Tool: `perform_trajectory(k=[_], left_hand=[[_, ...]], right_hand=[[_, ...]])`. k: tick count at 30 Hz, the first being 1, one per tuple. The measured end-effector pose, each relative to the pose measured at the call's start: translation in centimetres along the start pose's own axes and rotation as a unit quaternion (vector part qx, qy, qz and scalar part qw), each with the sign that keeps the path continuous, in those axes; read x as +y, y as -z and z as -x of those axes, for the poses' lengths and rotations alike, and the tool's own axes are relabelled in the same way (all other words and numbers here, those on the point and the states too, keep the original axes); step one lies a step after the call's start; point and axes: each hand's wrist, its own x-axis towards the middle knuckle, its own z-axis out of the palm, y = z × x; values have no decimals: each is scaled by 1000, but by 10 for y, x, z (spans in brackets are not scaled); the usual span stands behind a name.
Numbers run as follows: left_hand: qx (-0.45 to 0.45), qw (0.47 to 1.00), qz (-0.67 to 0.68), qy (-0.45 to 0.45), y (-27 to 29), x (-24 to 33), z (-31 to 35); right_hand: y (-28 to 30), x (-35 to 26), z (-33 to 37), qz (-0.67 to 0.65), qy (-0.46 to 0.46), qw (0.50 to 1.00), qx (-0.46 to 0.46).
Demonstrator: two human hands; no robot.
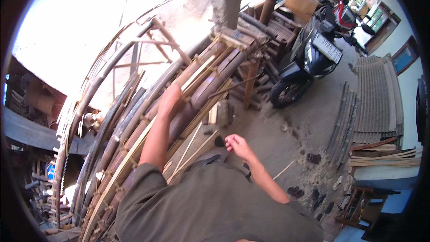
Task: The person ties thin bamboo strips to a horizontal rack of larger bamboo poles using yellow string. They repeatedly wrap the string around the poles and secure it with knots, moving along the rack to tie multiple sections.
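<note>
Long bamboo poles (pixel 219 69) lie side by side in a raised stack, running from the lower left to a post at the top middle. My left hand (pixel 172 95) reaches out over the stack and rests among the poles, beside a pale split bamboo strip (pixel 204 74). Its fingers are hidden from this view. In front of my body, above the floor, my right hand (pixel 238 146) is held with fingers curled in. Whatever it may hold is too small to make out. Thin pale sticks (pixel 190 152) slant between the stack and my legs.
A dark motorbike (pixel 309 58) stands at the upper right, with a red one (pixel 344 15) behind it. Corrugated sheets (pixel 376 98) and dark slats (pixel 342 125) lie along the right wall. A concrete post (pixel 225 0) rises at the stack's far end. Dark sandals (pixel 318 199) lie on the floor.
</note>
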Motion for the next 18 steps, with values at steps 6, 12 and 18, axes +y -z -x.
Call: perform_trajectory(k=[6,12,18], left_hand=[[41,994,94,-46,31,88,-30],[85,982,166,-8,-6,113,-76],[4,971,218,100,-3,129,-82]], right_hand=[[93,-49,-54,-6,-20,997,80],[89,-117,-134,16,11,999,34],[61,-145,-199,-35,-50,989,-132]])
